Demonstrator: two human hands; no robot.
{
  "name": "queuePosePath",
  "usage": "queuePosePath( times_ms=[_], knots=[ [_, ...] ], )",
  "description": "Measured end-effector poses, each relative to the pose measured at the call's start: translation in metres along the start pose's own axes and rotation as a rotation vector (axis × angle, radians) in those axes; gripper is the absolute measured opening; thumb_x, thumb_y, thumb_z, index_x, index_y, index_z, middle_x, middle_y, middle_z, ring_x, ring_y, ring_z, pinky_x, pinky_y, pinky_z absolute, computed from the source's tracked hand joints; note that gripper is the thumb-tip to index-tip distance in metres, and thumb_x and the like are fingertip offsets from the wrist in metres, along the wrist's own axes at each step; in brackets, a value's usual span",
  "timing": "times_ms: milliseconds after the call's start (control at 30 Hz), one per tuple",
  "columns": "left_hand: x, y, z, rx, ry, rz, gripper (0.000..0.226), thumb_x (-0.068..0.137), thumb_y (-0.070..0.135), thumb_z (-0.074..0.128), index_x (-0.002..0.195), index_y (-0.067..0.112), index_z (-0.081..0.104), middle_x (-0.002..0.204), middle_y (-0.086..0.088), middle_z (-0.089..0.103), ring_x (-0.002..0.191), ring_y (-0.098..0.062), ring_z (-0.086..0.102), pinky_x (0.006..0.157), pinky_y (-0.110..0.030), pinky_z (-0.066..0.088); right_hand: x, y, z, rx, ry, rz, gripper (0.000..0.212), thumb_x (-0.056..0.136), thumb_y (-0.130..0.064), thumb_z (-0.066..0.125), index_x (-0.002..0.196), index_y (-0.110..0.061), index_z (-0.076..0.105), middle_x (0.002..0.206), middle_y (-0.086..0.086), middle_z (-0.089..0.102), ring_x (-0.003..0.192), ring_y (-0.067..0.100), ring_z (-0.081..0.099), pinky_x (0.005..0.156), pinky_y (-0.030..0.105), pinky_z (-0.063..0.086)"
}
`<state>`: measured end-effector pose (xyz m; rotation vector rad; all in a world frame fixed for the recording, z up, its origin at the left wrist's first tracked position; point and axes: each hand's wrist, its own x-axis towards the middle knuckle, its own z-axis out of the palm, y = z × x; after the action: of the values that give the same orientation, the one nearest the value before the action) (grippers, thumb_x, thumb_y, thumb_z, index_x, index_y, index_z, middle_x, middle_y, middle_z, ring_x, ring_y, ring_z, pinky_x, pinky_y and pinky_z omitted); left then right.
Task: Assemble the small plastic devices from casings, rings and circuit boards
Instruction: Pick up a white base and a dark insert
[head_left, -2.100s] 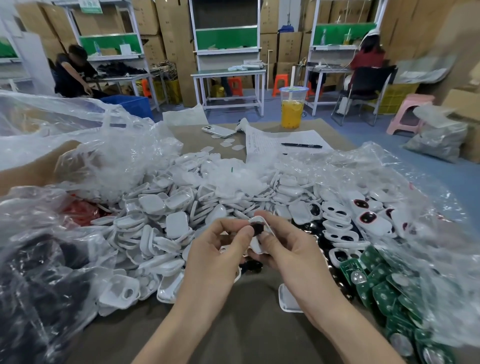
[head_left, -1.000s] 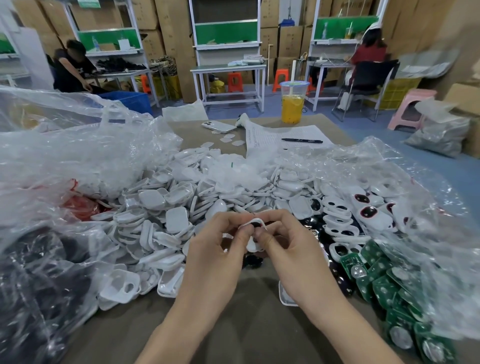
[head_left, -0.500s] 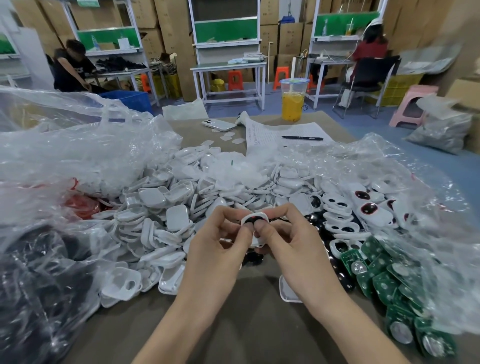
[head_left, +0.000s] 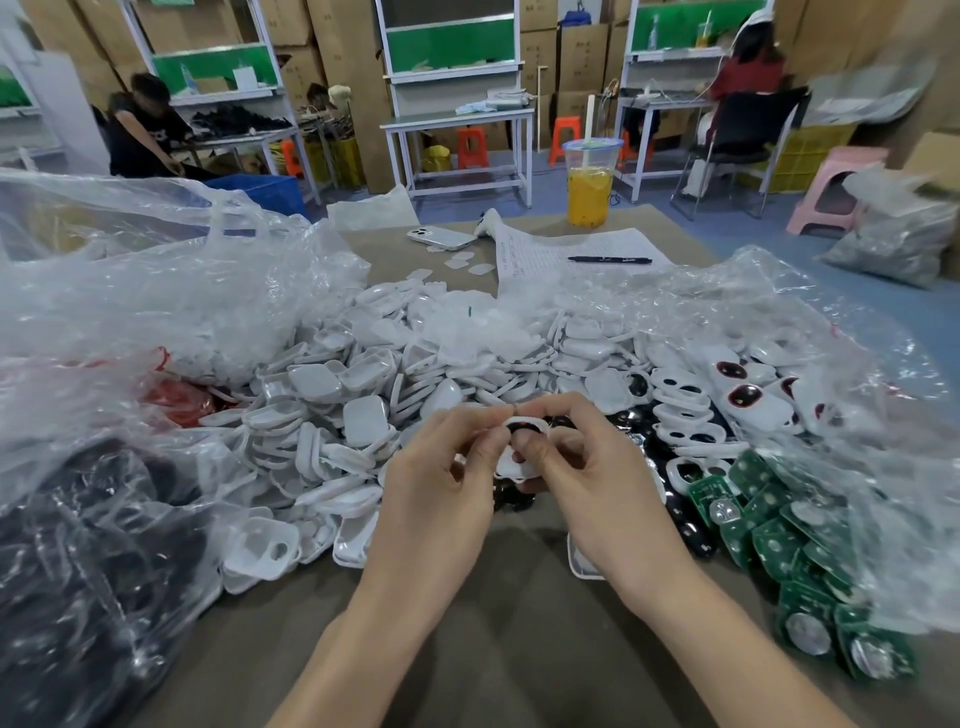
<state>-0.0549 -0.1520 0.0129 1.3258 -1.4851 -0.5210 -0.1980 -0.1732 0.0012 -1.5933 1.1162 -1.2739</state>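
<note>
Both hands have come up a little and turned the piece since the earlier frames, so its oval opening now faces up. The left hand (head_left: 441, 478) and right hand (head_left: 592, 478) pinch one white casing (head_left: 511, 470) between them above the near edge of the heap, with thumbs and forefingers curled round it. A dark ring (head_left: 522, 427) sits in the opening, and the thumbs seem to be pressing it home. Whether it is fully seated is hidden by the fingers. Judged progress: early on this unit, ring going in, no board fitted yet, no second half closed on. Overall the job is far from done. A big pile of white casings (head_left: 363, 395) is untouched, and the green circuit boards (head_left: 779, 545) lie stacked at the right. A few casings with dark red inserts (head_left: 737, 395) lie under the right plastic bag (head_left: 831, 364). A loose white half (head_left: 582, 564) lies on the surface (head_left: 493, 623) just beside the right wrist. The crumpled clear bag (head_left: 156, 312) on the left and the right bag drape over the parts, so reaching the boards may mean lifting film. Further back are a phone (head_left: 441, 238), paper (head_left: 571, 254), a pen (head_left: 608, 259) and a drink cup (head_left: 589, 182), well apart from the work.
</note>
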Motion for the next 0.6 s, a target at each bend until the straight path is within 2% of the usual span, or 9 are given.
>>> queuePosePath(
  times_ms=[67,100,200,300,367,500,600],
  knots=[
    [0.000,0.000,-0.001,0.046,-0.022,0.049,0.028,0.101,0.026,0.058,0.107,0.052,0.067,0.103,0.023,0.069,0.094,-0.002,0.065,0.072,-0.011,0.044,0.001,-0.002,-0.001,0.065,0.014,0.032,0.009,0.095,-0.034,0.067,0.101,-0.040,0.065,0.083,-0.005,0.075,0.082,0.011,0.072,0.085,0.047,0.057],
    [0.000,0.000,-0.001,0.063,-0.022,0.055,0.027,0.102,0.026,0.056,0.110,0.050,0.067,0.104,0.024,0.069,0.096,-0.002,0.065,0.073,-0.011,0.044,0.002,-0.002,-0.001,0.097,0.026,0.039,0.008,0.095,-0.033,0.068,0.098,-0.039,0.066,0.082,-0.003,0.075,0.081,0.011,0.072,0.085,0.046,0.058],
    [-0.003,-0.002,-0.001,0.155,0.014,0.041,0.021,0.103,0.034,0.052,0.117,0.048,0.060,0.100,0.026,0.067,0.096,-0.001,0.063,0.072,-0.013,0.044,0.004,-0.005,-0.004,0.186,0.110,0.021,0.015,0.096,-0.025,0.067,0.091,-0.039,0.064,0.078,-0.002,0.075,0.079,0.009,0.072,0.074,0.030,0.060],
    [-0.003,-0.002,-0.003,0.326,0.035,0.054,0.026,0.102,0.036,0.045,0.127,0.044,0.051,0.093,0.020,0.062,0.099,-0.011,0.058,0.082,-0.033,0.049,0.008,-0.006,-0.008,0.263,0.232,0.047,0.012,0.096,-0.026,0.066,0.090,-0.035,0.062,0.077,-0.001,0.074,0.075,0.014,0.073,0.063,0.015,0.053],
    [-0.003,0.000,-0.004,0.374,0.047,0.059,0.028,0.102,0.031,0.046,0.129,0.035,0.053,0.093,0.016,0.061,0.095,-0.016,0.057,0.087,-0.040,0.049,0.009,-0.007,-0.011,0.311,0.291,0.077,0.008,0.096,-0.029,0.066,0.094,-0.031,0.059,0.077,-0.002,0.073,0.072,0.017,0.074,0.063,0.013,0.051],
    [-0.005,0.004,-0.001,0.504,0.014,0.176,0.023,0.096,0.014,0.060,0.118,0.021,0.064,0.096,0.008,0.068,0.097,-0.011,0.057,0.093,-0.032,0.040,0.011,-0.008,-0.014,0.340,0.345,0.079,0.012,0.095,-0.030,0.067,0.097,-0.024,0.057,0.078,0.001,0.073,0.070,0.013,0.073,0.068,0.017,0.054],
    [-0.008,-0.001,0.005,0.682,-0.143,0.285,0.021,0.092,0.022,0.064,0.112,0.022,0.068,0.098,0.009,0.069,0.095,-0.019,0.063,0.091,-0.034,0.037,0.011,-0.007,-0.015,0.347,0.369,0.061,0.012,0.095,-0.025,0.068,0.097,-0.020,0.057,0.074,0.001,0.072,0.070,0.010,0.070,0.066,0.015,0.053]
  ],
)
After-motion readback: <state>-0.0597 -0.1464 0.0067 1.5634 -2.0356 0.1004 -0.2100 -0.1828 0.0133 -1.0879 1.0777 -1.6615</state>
